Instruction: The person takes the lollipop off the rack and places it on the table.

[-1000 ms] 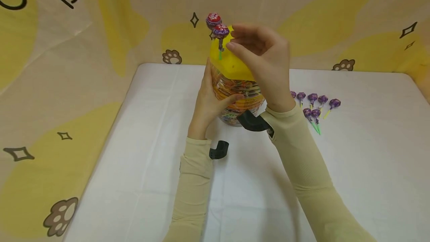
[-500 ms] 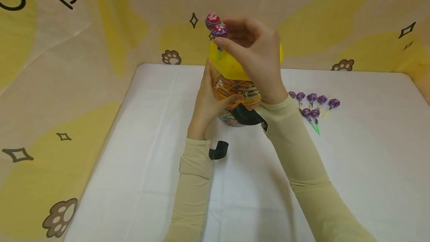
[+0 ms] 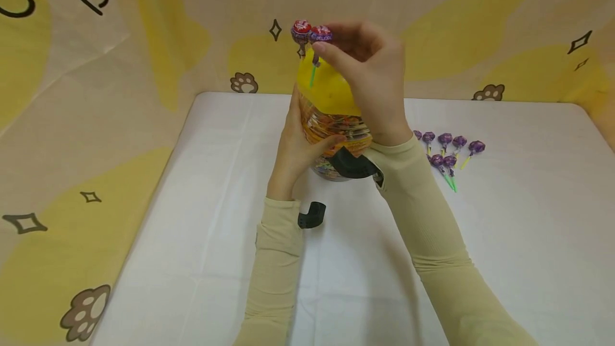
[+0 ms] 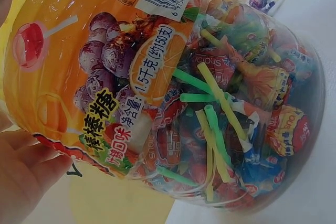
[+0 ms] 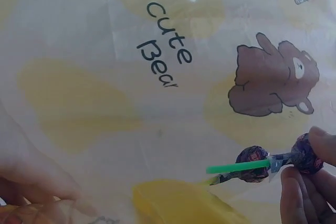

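A clear plastic jar (image 3: 336, 122) of wrapped lollipops leans on the table, its yellow lid (image 3: 331, 92) tilted up. My left hand (image 3: 297, 146) grips the jar's side, thumb across the orange label (image 4: 121, 77). Above the lid, my right hand (image 3: 377, 81) pinches a purple-and-red lollipop (image 5: 306, 156) by its wrapped head. The green stick (image 3: 313, 75) points down over the lid; whether its tip touches the lid, I cannot tell. Beside it, a second lollipop (image 3: 301, 31) stands at the lid's far left edge, its lower stick partly hidden.
Several purple-wrapped lollipops (image 3: 444, 140) with yellow and green sticks lie on the white table (image 3: 528, 218), right of the jar. Behind the table hangs a yellow patterned cloth (image 3: 447, 31). A black wrist mount (image 3: 355, 164) sits close to the jar's front.
My right hand has moved left and taken hold of the nearer lollipop by its head. That lollipop has shifted up and slightly right, its stick now slanting. The left hand stays on the jar.
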`<state>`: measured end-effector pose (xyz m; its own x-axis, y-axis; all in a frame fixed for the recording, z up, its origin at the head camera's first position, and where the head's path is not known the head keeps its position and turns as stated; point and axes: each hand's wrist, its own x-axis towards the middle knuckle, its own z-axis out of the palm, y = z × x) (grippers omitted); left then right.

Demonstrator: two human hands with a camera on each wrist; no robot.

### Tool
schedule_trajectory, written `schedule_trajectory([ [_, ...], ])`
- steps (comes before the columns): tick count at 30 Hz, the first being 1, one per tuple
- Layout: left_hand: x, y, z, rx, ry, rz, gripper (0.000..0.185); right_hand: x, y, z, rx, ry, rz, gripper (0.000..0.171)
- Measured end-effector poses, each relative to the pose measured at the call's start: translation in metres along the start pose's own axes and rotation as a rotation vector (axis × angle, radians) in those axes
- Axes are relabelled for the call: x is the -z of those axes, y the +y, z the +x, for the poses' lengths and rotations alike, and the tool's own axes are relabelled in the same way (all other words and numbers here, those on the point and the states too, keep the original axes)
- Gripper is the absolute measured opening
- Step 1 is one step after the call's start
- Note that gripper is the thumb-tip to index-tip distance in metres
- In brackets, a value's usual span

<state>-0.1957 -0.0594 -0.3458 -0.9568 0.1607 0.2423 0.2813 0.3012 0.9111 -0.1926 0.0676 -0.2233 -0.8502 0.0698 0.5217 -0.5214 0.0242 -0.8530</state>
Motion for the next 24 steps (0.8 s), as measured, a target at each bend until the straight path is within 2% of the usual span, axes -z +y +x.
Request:
schedule_trajectory([
  [7,-0.001,0.001,0.000,0.039,-0.003,0.001,0.108,0.004,0.001,0.002,-0.026,0.034,0.147,0.018],
  [15,-0.001,0.001,-0.001,0.017,-0.001,-0.005,0.109,0.011,0.000,0.000,-0.078,0.005,0.302,0.017],
  [24,-0.001,0.001,-0.001,0.006,-0.006,-0.013,0.109,0.027,0.000,-0.008,-0.124,-0.024,0.417,0.018],
])
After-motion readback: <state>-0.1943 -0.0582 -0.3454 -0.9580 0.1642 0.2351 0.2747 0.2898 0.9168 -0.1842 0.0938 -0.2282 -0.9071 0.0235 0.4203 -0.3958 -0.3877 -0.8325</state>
